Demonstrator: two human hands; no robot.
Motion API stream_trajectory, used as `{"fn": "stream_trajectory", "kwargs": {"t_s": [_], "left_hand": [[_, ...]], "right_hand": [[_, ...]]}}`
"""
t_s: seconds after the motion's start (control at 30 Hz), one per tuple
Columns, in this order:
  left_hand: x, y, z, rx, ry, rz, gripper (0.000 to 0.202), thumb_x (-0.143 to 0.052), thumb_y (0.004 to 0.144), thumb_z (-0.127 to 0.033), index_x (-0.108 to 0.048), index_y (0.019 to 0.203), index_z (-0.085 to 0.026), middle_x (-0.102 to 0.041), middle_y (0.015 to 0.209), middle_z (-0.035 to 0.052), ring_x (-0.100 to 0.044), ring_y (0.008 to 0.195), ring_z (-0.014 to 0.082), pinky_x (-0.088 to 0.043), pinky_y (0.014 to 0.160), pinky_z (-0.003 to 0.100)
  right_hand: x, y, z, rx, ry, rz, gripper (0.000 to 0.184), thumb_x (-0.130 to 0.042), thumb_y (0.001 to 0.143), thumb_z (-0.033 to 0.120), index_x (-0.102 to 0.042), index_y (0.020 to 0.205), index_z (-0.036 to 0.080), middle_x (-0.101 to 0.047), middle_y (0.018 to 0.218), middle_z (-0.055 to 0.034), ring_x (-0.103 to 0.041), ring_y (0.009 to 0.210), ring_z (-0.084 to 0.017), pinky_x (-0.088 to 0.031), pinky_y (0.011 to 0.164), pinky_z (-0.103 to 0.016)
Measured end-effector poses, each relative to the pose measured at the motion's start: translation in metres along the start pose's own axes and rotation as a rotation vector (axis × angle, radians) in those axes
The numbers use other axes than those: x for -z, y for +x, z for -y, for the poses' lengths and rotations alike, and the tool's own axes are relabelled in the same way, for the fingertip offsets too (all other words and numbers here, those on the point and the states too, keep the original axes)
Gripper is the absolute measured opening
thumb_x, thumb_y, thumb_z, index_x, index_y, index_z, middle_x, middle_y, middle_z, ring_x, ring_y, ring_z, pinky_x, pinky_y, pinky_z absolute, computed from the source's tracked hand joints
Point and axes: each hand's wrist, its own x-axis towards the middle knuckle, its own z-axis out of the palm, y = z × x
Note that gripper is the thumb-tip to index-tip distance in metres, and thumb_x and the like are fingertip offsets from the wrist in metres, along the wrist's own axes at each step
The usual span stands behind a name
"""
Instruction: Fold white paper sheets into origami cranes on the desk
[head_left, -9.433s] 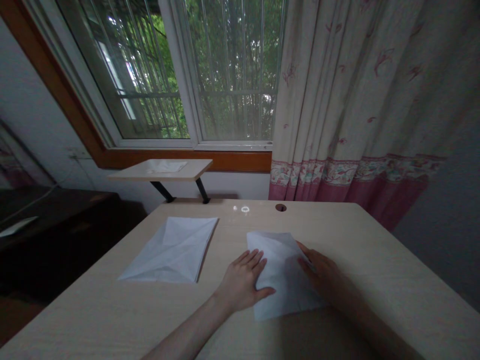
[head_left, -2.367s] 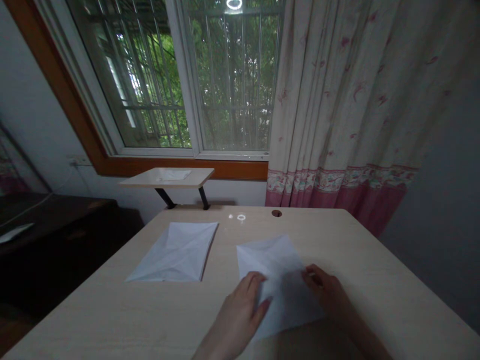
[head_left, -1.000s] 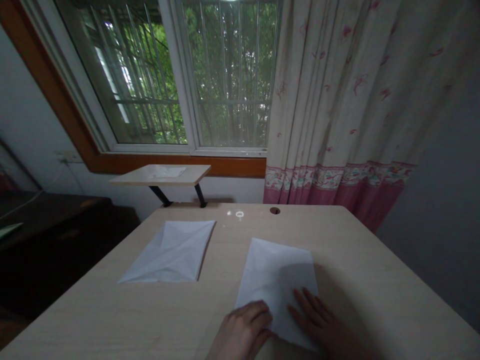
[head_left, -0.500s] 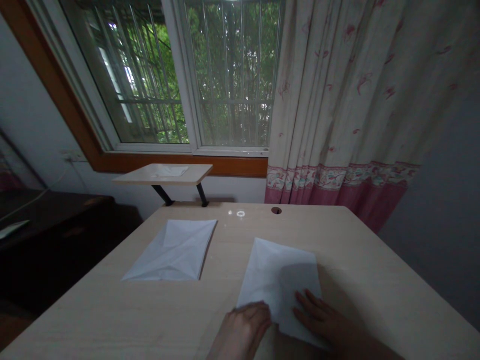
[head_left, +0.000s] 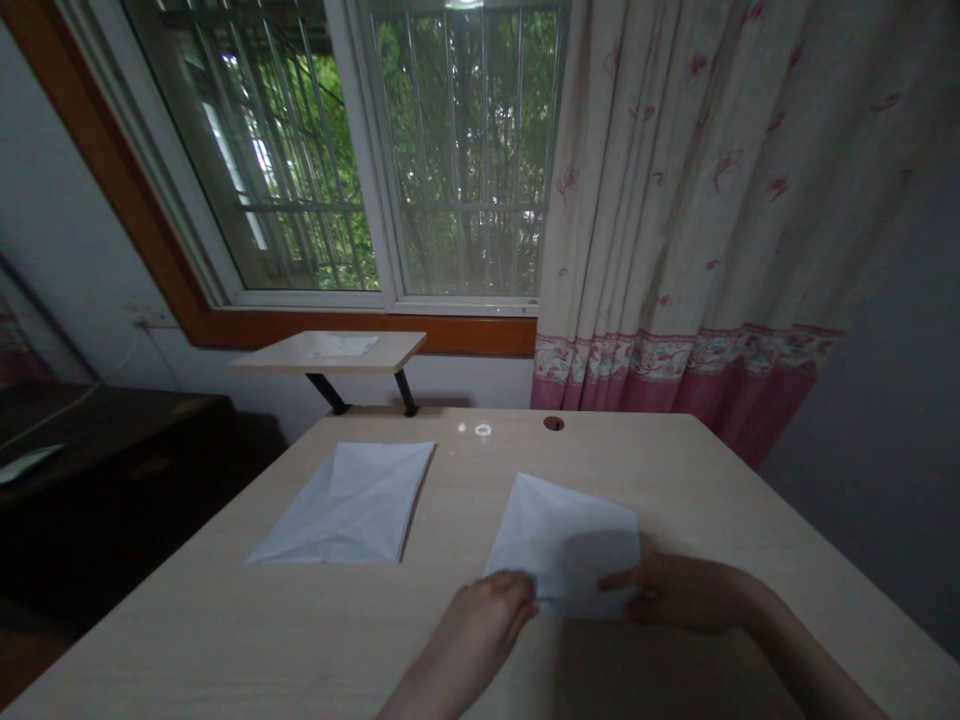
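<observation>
A white sheet of paper (head_left: 566,520) with faint creases lies on the table in front of me, shaded over its middle. At its near left corner my left hand (head_left: 487,620) is closed, fingers curled together on the paper's edge. My right hand (head_left: 679,592) pinches the near right corner, its index finger above the paper and its thumb at the near edge. Between the hands the near edge runs roughly straight across. To the left lies a stack of creased white paper (head_left: 352,505), apart from both hands.
The pale wooden table (head_left: 420,640) has a round cable hole (head_left: 553,423) near its back edge. A small raised shelf (head_left: 289,352) on black legs holds white paper (head_left: 341,345). Behind are a barred window (head_left: 465,150) and a curtain (head_left: 637,200). Dark furniture (head_left: 112,430) stands at left.
The near part of the sheet has come up and away from me, so its near edge sits farther off. My right hand went from lying flat on the paper to pinching its corner.
</observation>
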Motion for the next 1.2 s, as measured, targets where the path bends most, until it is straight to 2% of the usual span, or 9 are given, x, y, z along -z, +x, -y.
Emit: {"fn": "stream_trajectory", "kwargs": {"t_s": [0.07, 0.1, 0.33, 0.47, 0.57, 0.67, 0.9, 1.07, 1.2], "left_hand": [[0.003, 0.005, 0.002, -0.009, 0.012, 0.006, 0.017, -0.046, 0.097, -0.024, -0.063, 0.096, -0.020, -0.069, 0.095, 0.0037, -0.068, 0.090, 0.0208, -0.050, 0.078, 0.027], [0.004, 0.007, 0.003, -0.012, 0.021, 0.006, 0.018, -0.045, 0.097, -0.024, -0.063, 0.097, -0.020, -0.069, 0.096, 0.0040, -0.068, 0.091, 0.0210, -0.050, 0.078, 0.027], [0.012, 0.028, 0.010, -0.023, 0.119, 0.009, 0.018, -0.045, 0.096, -0.025, -0.063, 0.098, -0.021, -0.069, 0.097, 0.0052, -0.066, 0.093, 0.0212, -0.049, 0.080, 0.027], [0.019, 0.040, 0.013, -0.072, 0.135, 0.024, 0.015, -0.048, 0.096, -0.023, -0.062, 0.094, -0.019, -0.067, 0.095, 0.0054, -0.064, 0.092, 0.0213, -0.048, 0.081, 0.027], [0.022, 0.046, 0.016, -0.093, 0.129, 0.022, 0.017, -0.047, 0.097, -0.025, -0.062, 0.095, -0.018, -0.066, 0.097, 0.0057, -0.062, 0.094, 0.0207, -0.047, 0.081, 0.027], [0.020, 0.050, 0.021, -0.108, 0.122, 0.010, 0.019, -0.046, 0.098, -0.028, -0.061, 0.095, -0.018, -0.065, 0.097, 0.0055, -0.061, 0.094, 0.0200, -0.046, 0.083, 0.027], [0.003, 0.048, 0.032, -0.141, 0.044, -0.107, 0.018, -0.051, 0.097, -0.029, -0.062, 0.090, -0.018, -0.062, 0.104, 0.0050, -0.056, 0.099, 0.0196, -0.043, 0.089, 0.030], [0.002, 0.043, 0.033, -0.145, -0.028, -0.123, 0.017, -0.061, 0.091, -0.030, -0.058, 0.079, -0.018, -0.060, 0.106, 0.0035, -0.054, 0.101, 0.0196, -0.041, 0.089, 0.031], [0.002, 0.043, 0.036, -0.128, -0.041, -0.132, 0.009, -0.062, 0.090, -0.026, -0.060, 0.087, -0.018, -0.058, 0.109, 0.0034, -0.052, 0.104, 0.0195, -0.041, 0.093, 0.031]], "right_hand": [[0.010, 0.015, -0.003, -0.033, 0.080, 0.220, 0.013, -0.064, 0.068, 0.030, -0.074, 0.074, 0.024, -0.071, 0.073, 0.0004, -0.064, 0.075, -0.021, -0.050, 0.069, -0.030], [0.015, 0.023, -0.004, -0.073, 0.094, 0.251, 0.013, -0.064, 0.068, 0.032, -0.072, 0.066, 0.022, -0.068, 0.065, 0.0011, -0.061, 0.068, -0.020, -0.048, 0.065, -0.029], [0.027, 0.064, -0.007, -0.111, 0.094, 0.222, 0.031, -0.062, 0.067, 0.042, -0.053, 0.048, 0.020, -0.047, 0.048, 0.0052, -0.039, 0.051, -0.011, -0.032, 0.049, -0.024], [0.021, 0.075, -0.016, -0.098, 0.093, 0.133, 0.040, -0.058, 0.071, 0.052, -0.043, 0.051, 0.021, -0.036, 0.049, 0.0061, -0.032, 0.051, -0.010, -0.025, 0.049, -0.025], [0.013, 0.078, -0.024, -0.086, 0.109, 0.020, 0.045, -0.053, 0.073, 0.060, -0.036, 0.055, 0.023, -0.034, 0.054, 0.0061, -0.032, 0.054, -0.011, -0.026, 0.051, -0.025], [0.001, 0.078, -0.032, -0.083, 0.127, -0.111, 0.045, -0.046, 0.077, 0.064, -0.035, 0.060, 0.024, -0.039, 0.060, 0.0047, -0.038, 0.058, -0.013, -0.032, 0.056, -0.027], [-0.031, 0.076, -0.035, -0.146, 0.131, -0.358, 0.041, -0.036, 0.086, 0.060, -0.045, 0.068, 0.024, -0.052, 0.069, 0.0002, -0.050, 0.070, -0.019, -0.041, 0.066, -0.030], [-0.041, 0.075, -0.035, -0.162, 0.138, -0.414, 0.039, -0.035, 0.087, 0.058, -0.045, 0.071, 0.024, -0.053, 0.067, 0.0013, -0.052, 0.069, -0.019, -0.042, 0.066, -0.029], [-0.042, 0.074, -0.037, -0.155, 0.123, -0.429, 0.035, -0.030, 0.089, 0.054, -0.043, 0.075, 0.025, -0.053, 0.067, 0.0021, -0.053, 0.065, -0.018, -0.042, 0.063, -0.028]]}}
